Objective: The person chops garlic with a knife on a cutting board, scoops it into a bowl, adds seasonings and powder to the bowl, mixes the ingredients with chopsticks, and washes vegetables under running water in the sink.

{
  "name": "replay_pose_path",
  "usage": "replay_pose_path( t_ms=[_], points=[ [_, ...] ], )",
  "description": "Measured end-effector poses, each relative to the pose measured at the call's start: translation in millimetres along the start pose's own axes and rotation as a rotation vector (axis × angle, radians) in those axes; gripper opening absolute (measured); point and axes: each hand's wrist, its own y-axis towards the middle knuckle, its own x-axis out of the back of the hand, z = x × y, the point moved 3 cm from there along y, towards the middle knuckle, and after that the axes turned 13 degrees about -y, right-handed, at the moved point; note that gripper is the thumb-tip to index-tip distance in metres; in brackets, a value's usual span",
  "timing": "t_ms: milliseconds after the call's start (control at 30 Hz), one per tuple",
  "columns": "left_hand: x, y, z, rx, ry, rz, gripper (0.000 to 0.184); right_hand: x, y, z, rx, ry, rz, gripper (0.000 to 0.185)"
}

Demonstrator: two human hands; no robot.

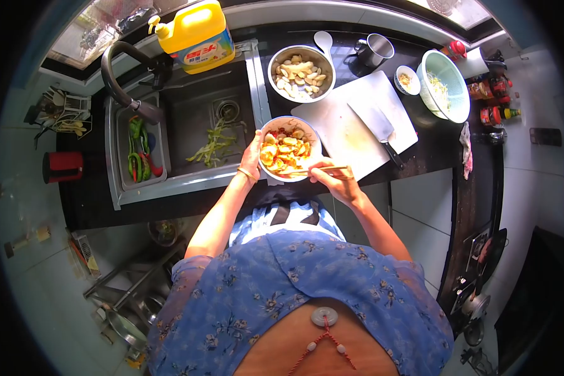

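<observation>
A round bowl (316,150) of sliced food coated in reddish sauce is at the counter's front edge, between the sink and the cutting board. My left hand (250,156) grips its left rim. In my right hand (336,178) are wooden chopsticks (304,171), their tips at the food in the bowl. The white cutting board (338,119) lies just right of the bowl, with a cleaver (375,121) flat on it. Behind the bowl stands a metal bowl (332,78) of pale pieces.
At left the sink (191,178) holds green peelings and a tray (160,180) of peppers. A yellow detergent bottle (194,28) stands behind it. Toward the right are a metal cup (376,51), a small bowl (407,91), a green colander (462,94) and sauce bottles (490,115).
</observation>
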Motion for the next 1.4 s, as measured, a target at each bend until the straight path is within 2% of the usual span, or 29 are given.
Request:
replay_pose_path(
  t_ms=[100, 367, 467, 567, 600, 800, 900, 967, 1067, 1133, 1200, 1400],
  points=[
    [-1, -1, -2, -0.018, 0.01, 0.011, 0.057, -1, 18, -8, 0.05, -0.043, -0.102, 0.012],
    [9, 2, 3, 0.0, -0.039, 0.072, 0.057, 29, 27, 21, 0.092, 0.189, -0.267, 0.013],
    [9, 1, 5, -0.031, -0.026, 0.059, 0.057, 14, 35, 31, 0.164, 0.245, -0.278, 0.013],
    [-2, -8, 7, -0.073, 0.025, -0.005, 0.058, -19, 49, 27, 0.089, 0.362, -0.248, 0.012],
    [-3, -11, 5, -0.112, 0.077, -0.054, 0.058, -23, 49, 28, 0.089, 0.127, -0.271, 0.011],
    [4, -6, 6, -0.078, -0.001, -0.028, 0.062, -1, 29, -2, 0.042, 0.258, -0.363, 0.013],
    [3, -6, 5, -0.053, -0.014, -0.011, 0.062, 20, 4, 23, 0.024, 0.252, -0.363, 0.013],
    [9, -1, 8, -0.059, -0.042, 0.013, 0.062, 34, -14, 40, 0.081, 0.161, -0.449, 0.013],
    [9, -3, 9, -0.065, -0.017, 0.0, 0.058, 42, -26, 25, 0.06, -0.024, -0.484, 0.013],
    [16, 1, 13, -0.073, 0.017, -0.01, 0.056, 31, -23, 0, -0.013, 0.031, -0.506, 0.012],
    [27, 7, 19, -0.154, 0.16, -0.154, 0.052, 15, -14, -16, -0.068, 0.194, -0.527, 0.012],
    [19, -3, 17, -0.107, 0.078, -0.088, 0.05, -4, 4, -4, -0.03, 0.392, -0.542, 0.015]
  ],
)
